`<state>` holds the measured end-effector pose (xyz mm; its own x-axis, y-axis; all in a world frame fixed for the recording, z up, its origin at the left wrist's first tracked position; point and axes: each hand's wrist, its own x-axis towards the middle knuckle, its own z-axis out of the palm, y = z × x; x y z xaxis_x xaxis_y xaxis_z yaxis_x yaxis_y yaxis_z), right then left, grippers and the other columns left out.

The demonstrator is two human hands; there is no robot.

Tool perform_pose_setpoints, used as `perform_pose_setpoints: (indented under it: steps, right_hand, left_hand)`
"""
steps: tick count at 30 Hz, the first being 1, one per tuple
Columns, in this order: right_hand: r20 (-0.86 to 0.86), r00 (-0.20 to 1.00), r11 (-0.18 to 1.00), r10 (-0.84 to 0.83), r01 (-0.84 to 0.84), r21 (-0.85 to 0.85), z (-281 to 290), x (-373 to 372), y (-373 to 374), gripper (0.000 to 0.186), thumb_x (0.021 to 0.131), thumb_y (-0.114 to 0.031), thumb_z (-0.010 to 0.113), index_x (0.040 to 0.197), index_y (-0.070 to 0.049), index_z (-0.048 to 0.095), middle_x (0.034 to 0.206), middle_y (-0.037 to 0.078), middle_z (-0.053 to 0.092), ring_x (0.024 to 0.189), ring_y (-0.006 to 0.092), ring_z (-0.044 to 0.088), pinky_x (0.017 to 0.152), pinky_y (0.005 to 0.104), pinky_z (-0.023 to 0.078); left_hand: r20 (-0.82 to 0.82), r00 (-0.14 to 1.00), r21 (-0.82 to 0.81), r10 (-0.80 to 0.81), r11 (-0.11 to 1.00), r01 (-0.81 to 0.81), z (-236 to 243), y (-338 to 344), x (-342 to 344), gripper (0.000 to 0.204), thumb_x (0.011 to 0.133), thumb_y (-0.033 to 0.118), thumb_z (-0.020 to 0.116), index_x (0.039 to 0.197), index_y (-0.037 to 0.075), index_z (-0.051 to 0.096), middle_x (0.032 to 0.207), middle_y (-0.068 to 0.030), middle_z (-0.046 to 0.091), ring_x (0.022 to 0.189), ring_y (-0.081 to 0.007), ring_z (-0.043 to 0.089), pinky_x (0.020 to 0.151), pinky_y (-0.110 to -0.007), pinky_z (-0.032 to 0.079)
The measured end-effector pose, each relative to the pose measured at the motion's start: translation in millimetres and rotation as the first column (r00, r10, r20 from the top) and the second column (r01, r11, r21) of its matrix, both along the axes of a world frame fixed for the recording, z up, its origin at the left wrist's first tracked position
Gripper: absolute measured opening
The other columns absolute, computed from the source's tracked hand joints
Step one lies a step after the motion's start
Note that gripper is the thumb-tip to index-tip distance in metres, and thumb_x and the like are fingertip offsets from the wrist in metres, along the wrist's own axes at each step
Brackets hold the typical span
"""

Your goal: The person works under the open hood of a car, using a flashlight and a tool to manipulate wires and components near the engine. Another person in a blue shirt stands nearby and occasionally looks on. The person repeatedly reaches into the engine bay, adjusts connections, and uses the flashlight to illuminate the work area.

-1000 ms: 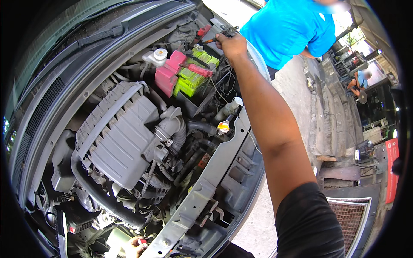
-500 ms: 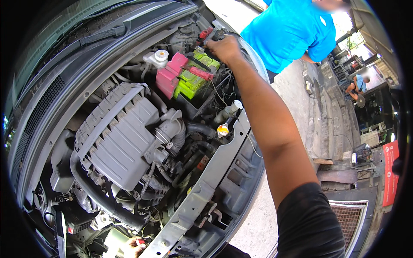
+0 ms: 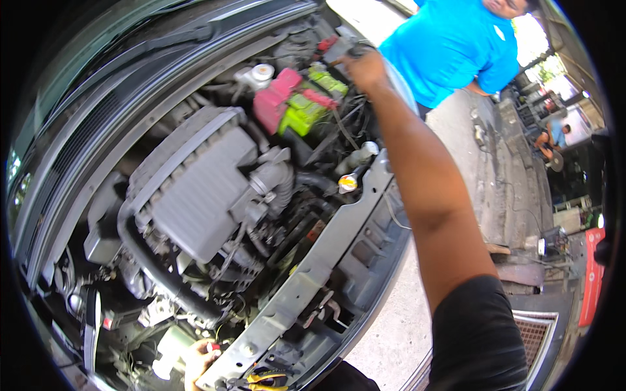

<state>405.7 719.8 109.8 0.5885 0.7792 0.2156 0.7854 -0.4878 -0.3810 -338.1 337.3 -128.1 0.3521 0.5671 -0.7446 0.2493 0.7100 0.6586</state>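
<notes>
The left hand (image 3: 197, 360) pinches a red bit (image 3: 214, 347). The green battery (image 3: 304, 116) slants up toward the right hand (image 3: 369, 70), whose grip I can't tell.

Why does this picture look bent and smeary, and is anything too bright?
Head view: a round black border and bowed edges, typical of a fisheye lens; head view: the engine cover looks smeared, probably by motion; head view: strong light bleaches the left hand and white tank; head view: blur hides the exact grip of the right hand.
</notes>
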Motion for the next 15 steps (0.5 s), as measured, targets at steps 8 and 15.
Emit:
perform_pose_setpoints:
  steps: [8,15]
  right_hand:
    - [-0.492,0.63,0.65,0.602,-0.028,0.759,27.6,-167.8,-237.7,0.032,0.099,-0.011,0.075,0.125,0.007,0.067,0.121,0.02,0.074,0.113,0.0304,0.075,0.101,0.0405,0.062]
    - [-0.657,0.306,0.653,0.689,-0.655,0.38,-21.4,-361.2,-378.8,0.043,0.077,-0.003,0.088,0.118,-0.007,0.076,0.115,0.017,0.074,0.104,0.0306,0.076,0.091,0.0414,0.061]
  left_hand:
    - [-0.2,0.954,0.035,-0.222,0.972,0.234,18.6,12.1,-0.1,0.048,0.087,0.021,0.092,0.127,0.002,0.074,0.109,-0.0043,0.077,0.1,-0.0143,0.067,0.091,-0.031,0.054]
    - [0.008,0.993,0.02,-0.116,0.993,0.116,-4.2,3.5,2.0,0.048,0.09,0.023,0.09,0.131,0.004,0.075,0.108,-0.0039,0.076,0.101,-0.0141,0.067,0.094,-0.031,0.054]
